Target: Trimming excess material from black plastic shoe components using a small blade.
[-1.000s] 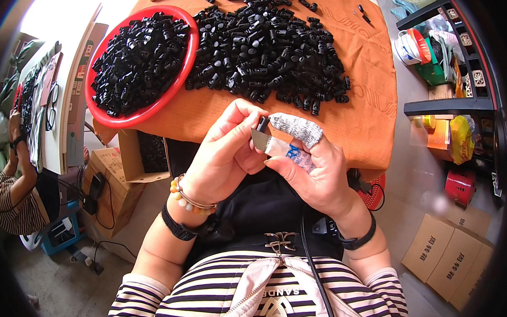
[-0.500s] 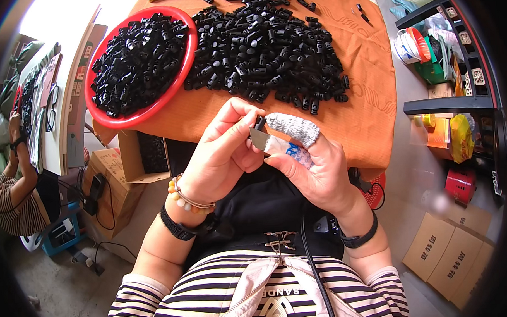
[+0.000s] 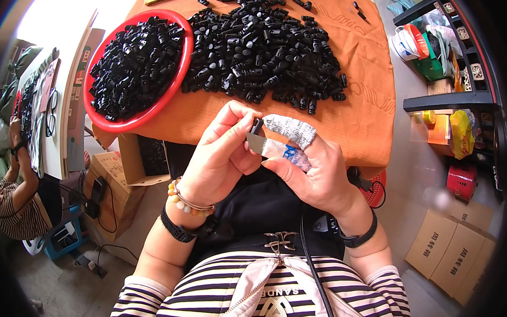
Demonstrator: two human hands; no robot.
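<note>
Far left: co-worker (image 3: 20,206) in a striped top, arms extended toward a side table; glasses (image 3: 52,113) lie on that table. Open cardboard box (image 3: 106,189) on the floor side, black cord over it. Red basin (image 3: 189,54) stands on the surface (image 3: 369,107) (orange cloth cover), filled with small black pieces. Left hand (image 3: 222,143): grip pinching one black piece (image 3: 256,125) between thumb and forefinger, held in front of the near edge of the surface. Metal blade (image 3: 255,143) sits right at that piece (exact contact of the edge cannot be told). Beyond: heap (image 3: 261,55) of similar pieces, right of the basin. Right hand (image 3: 321,175): grip closed around the blade's white-and-blue wrapped end; grey knitted finger cover (image 3: 290,129) on forefinger. Right side: white-and-orange bucket (image 3: 406,46) by a dark shelf (image 3: 450,103); flat cardboard (image 3: 449,252) on the floor.
</note>
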